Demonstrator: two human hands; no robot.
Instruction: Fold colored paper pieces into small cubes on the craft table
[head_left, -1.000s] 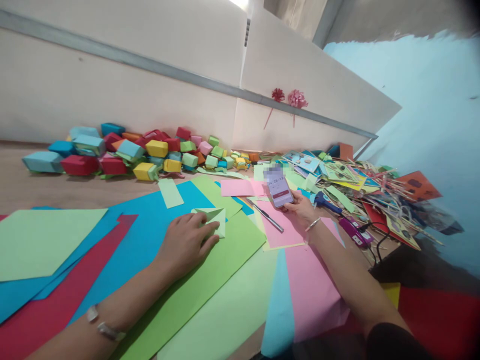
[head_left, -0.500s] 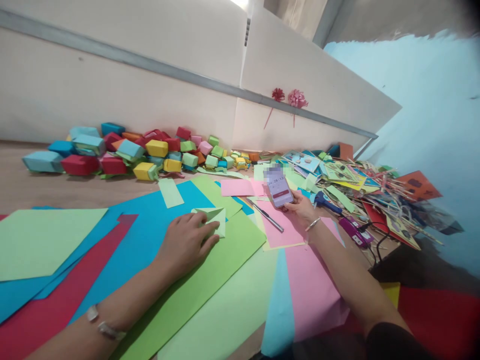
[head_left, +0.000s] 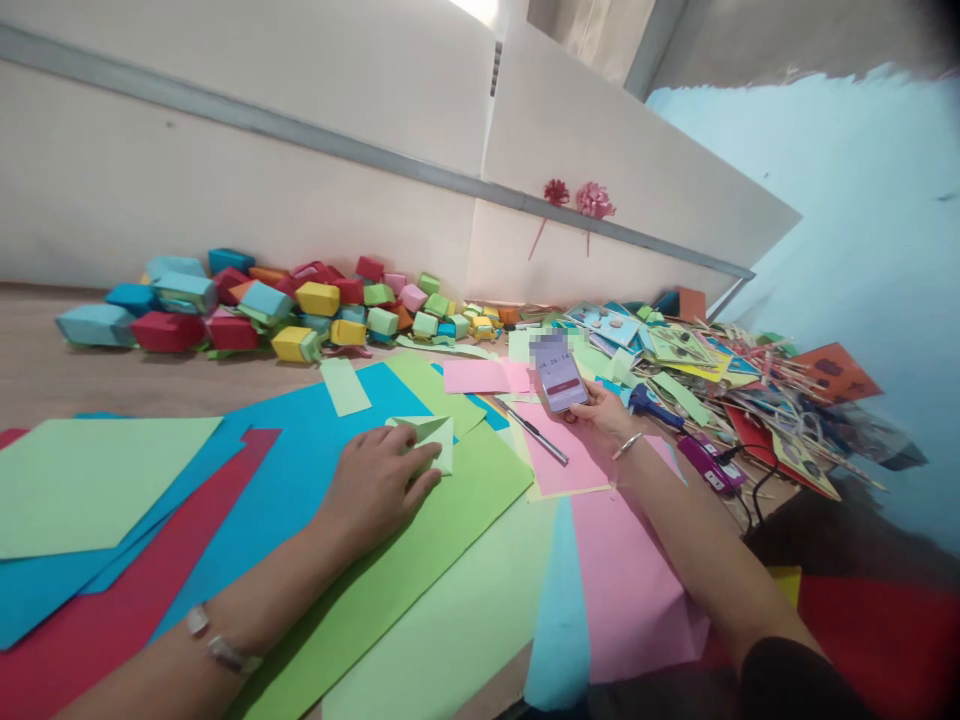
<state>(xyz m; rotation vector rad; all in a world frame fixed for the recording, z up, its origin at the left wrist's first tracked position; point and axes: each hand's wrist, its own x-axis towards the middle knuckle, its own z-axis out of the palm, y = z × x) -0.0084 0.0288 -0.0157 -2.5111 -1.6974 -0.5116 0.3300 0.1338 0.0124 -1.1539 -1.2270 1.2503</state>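
Observation:
My left hand (head_left: 386, 480) lies with its fingers apart on a small folded pale green paper (head_left: 442, 440), which rests on a bright green sheet (head_left: 420, 560). My right hand (head_left: 602, 415) grips the lower end of a smartphone (head_left: 559, 375), tilted up with its lit screen showing running digits and a red bar. Part of the phone's top is blurred. Between the hands, a utility knife (head_left: 532, 432) lies across a pink sheet (head_left: 551, 460). Above my left hand is a pale green paper strip (head_left: 346, 387).
Folded paper boxes (head_left: 259, 305) in many colours are piled along the white board (head_left: 300, 190). At right lie a blue glue gun (head_left: 652, 403), a purple power strip (head_left: 709, 462) with cords, and a heap of sticks and paper cards (head_left: 690, 350). Large coloured sheets (head_left: 97, 490) overlap at left.
The digits on the phone screen have advanced. The view has shifted very slightly; both hands hold nearly the same positions.

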